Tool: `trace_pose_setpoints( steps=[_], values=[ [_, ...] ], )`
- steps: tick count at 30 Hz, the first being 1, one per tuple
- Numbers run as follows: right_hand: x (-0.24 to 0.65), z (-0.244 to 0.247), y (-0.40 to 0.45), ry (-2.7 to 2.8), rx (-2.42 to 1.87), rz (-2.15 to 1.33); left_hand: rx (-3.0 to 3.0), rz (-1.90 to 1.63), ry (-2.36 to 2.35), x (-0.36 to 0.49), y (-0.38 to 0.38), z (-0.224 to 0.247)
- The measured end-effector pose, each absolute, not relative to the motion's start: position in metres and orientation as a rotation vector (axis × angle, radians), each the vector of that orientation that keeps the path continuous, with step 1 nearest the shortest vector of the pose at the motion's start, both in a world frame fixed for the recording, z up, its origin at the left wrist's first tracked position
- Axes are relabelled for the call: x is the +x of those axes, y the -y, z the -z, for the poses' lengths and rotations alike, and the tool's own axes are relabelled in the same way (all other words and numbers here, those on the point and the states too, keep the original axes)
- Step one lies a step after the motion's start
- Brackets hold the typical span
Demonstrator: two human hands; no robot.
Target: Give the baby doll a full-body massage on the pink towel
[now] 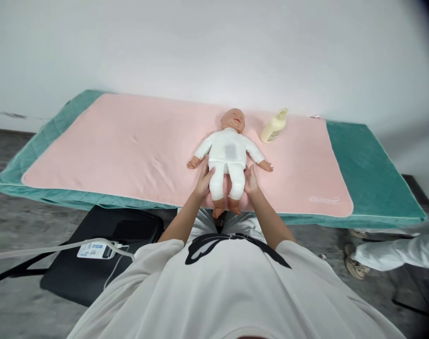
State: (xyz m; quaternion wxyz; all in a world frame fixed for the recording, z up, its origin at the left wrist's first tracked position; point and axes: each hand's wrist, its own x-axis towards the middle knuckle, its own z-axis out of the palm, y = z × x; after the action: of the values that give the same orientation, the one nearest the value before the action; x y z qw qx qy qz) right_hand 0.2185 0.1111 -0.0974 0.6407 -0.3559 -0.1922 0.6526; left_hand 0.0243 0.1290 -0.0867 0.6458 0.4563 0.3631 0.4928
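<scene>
A baby doll in a white suit lies on its back on the pink mat, its head toward the wall and its feet over the mat's near edge. My left hand holds it at the hip and thigh on the left side, thumb beside the leg. On the opposite side my right hand grips the other hip and thigh. Some fingers of both hands are hidden beside or under the doll. A pale yellow pump bottle rests on the mat to the right of the doll's head.
Under the mat is a green padded bed against a white wall. A black chair with a white device and cables stands at lower left. At right, a person's leg and shoe are near the bed.
</scene>
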Motion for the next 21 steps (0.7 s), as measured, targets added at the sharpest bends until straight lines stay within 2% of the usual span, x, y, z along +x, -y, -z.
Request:
trace_pose_setpoints(
  steps=[9, 21],
  values=[
    [0.222, 0.092, -0.112, 0.449, -0.902, -1.484, 1.017, -1.166, -0.804, 0.021, -0.129, 0.096],
    [0.221, 0.091, -0.107, 0.511, -0.913, -1.423, 0.976, -1.187, -0.89, 0.023, -0.115, 0.068]
  ],
)
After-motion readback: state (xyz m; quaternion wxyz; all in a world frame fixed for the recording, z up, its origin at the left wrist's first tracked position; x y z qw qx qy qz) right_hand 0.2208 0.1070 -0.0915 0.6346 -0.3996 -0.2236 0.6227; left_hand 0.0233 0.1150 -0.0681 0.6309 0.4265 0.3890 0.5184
